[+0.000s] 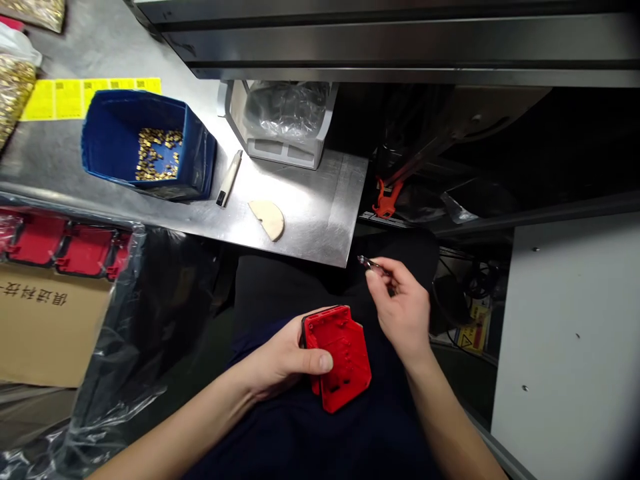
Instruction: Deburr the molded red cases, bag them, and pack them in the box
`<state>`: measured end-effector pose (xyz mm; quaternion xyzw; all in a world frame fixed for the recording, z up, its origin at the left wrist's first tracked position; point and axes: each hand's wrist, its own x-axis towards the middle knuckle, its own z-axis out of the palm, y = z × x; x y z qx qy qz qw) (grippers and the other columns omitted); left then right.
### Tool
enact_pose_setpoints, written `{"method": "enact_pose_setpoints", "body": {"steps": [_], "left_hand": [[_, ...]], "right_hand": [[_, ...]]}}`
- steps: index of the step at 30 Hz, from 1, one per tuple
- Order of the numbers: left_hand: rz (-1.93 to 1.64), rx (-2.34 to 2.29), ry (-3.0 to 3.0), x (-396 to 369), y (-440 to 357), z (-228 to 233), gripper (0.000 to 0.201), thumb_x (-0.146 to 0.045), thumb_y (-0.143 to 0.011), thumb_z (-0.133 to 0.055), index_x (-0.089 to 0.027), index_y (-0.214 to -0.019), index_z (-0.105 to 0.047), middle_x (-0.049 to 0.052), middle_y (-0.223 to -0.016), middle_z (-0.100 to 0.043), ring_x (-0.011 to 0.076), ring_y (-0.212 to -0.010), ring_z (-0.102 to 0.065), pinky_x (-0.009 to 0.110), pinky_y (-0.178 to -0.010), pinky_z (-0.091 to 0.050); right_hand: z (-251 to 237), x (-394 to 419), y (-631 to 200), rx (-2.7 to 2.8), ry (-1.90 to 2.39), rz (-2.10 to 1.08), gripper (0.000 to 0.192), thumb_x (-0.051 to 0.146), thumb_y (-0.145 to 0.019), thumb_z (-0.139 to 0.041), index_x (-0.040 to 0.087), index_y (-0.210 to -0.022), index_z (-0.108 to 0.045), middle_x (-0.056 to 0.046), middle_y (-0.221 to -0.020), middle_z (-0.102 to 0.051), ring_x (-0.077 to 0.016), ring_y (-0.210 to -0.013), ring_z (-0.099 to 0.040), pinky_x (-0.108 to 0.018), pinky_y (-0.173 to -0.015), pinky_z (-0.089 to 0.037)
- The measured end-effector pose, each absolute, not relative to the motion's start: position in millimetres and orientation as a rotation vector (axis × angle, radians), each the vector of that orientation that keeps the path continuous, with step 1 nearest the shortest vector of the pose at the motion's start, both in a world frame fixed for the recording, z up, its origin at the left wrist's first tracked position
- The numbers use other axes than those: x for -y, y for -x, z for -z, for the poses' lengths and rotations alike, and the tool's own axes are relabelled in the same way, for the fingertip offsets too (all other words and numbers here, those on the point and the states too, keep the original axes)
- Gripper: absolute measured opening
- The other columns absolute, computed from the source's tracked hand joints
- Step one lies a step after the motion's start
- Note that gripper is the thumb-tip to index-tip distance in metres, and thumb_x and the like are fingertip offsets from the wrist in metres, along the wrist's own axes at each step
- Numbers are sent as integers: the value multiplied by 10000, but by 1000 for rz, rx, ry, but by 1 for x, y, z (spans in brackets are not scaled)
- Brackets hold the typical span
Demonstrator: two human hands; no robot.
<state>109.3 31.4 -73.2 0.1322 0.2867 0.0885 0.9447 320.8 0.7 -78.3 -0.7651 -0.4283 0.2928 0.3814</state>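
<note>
On the metal bench (320,200), a blue bin (107,137) holds loose brass pieces (150,155), small and shiny, scattered over its floor and bunched towards one end. Beside it, a grey bin (281,152) with a low front holds crinkled clear plastic (287,113). At the far left lies a clear bag (15,93) full of more gold-coloured pieces. Below the bench at left, clear wrinkled film (95,380) drapes around a flat brown cardboard sheet (55,323) with printed characters and a row of red parts (85,250) with black edges.

The red case (350,367) is in the left hand (293,353), above the person's lap and off the bench edge. It is a shallow plastic shell with angled corners, small round posts inside and a black strip along one edge. The left thumb presses on its inner face while the other fingers wrap behind. The right hand (404,310), apart from the case, pinches a slim dark tool (373,265) between thumb and fingers, its tip near the bench corner.

On the smooth, glossy bench top lie a pale half-round piece (270,217) with a small notch and a narrow, pale-handled tool (230,179) with a dark end.
</note>
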Motion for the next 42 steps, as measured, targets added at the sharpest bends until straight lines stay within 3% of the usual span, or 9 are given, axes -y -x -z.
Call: {"method": "enact_pose_setpoints", "body": {"steps": [3, 7, 13, 19, 33, 37, 42], "left_hand": [[-185, -543, -275, -34, -105, 76, 879, -436, -686, -944, -146, -1424, -565, 245, -1458, -584, 410, -1284, -604, 522, -1105, -455], [-196, -530, -287, -36, -102, 76, 902, -463, -692, -937, -138, -1441, -555, 253, -1462, -580, 422, -1298, -595, 524, -1106, -454], [-218, -534, -293, -34, -101, 79, 841, -495, -717, -912, -132, -1404, -591, 219, -1341, -664, 355, -1171, -668, 438, -1021, -510], [-165, -496, -307, -38, -106, 78, 590, -532, -750, -872, -101, -1125, -723, 132, -1026, -742, 231, -900, -692, 301, -827, -530], [-134, -499, -383, -43, -109, 76, 417, -437, -812, -835, -116, -1048, -712, 45, -909, -660, 160, -815, -589, 245, -735, -472], [-97, -500, -349, -43, -108, 79, 366, -387, -799, -854, -124, -1011, -714, 32, -908, -659, 149, -816, -593, 228, -727, -482], [-73, -463, -359, -44, -106, 80, 441, -400, -791, -860, -126, -1112, -731, 54, -966, -710, 166, -858, -643, 244, -786, -513]], "right_hand": [[120, -30, -320, 1187, 2001, -806, 294, 348, -962, -599, 205, -1217, -631, -34, -950, -690, -156, -764, -637, -282, -732, -544], [141, -52, -321, 1413, 2128, -877, 166, 305, -905, -624, 214, -1041, -651, -13, -884, -677, -161, -703, -612, -303, -716, -506], [84, -31, -330, 1347, 1850, -934, 186, 347, -951, -657, 251, -1110, -655, -10, -897, -687, -168, -758, -641, -300, -720, -540], [32, -2, -331, 2052, 1408, -868, 291, 138, -971, -636, 229, -1247, -610, -58, -1063, -739, -196, -919, -693, -356, -798, -561], [30, -5, -322, 2411, 1320, -651, 247, 118, -1001, -574, 139, -1239, -638, -100, -1048, -763, -233, -918, -719, -380, -783, -568], [23, -12, -319, 2510, 1295, -519, 200, 83, -1001, -560, 84, -1165, -676, -116, -991, -769, -232, -847, -712, -377, -742, -565], [25, -24, -333, 2336, 1218, -719, 162, 114, -1002, -585, 106, -1133, -681, -103, -1012, -773, -205, -881, -727, -332, -782, -580]]}}
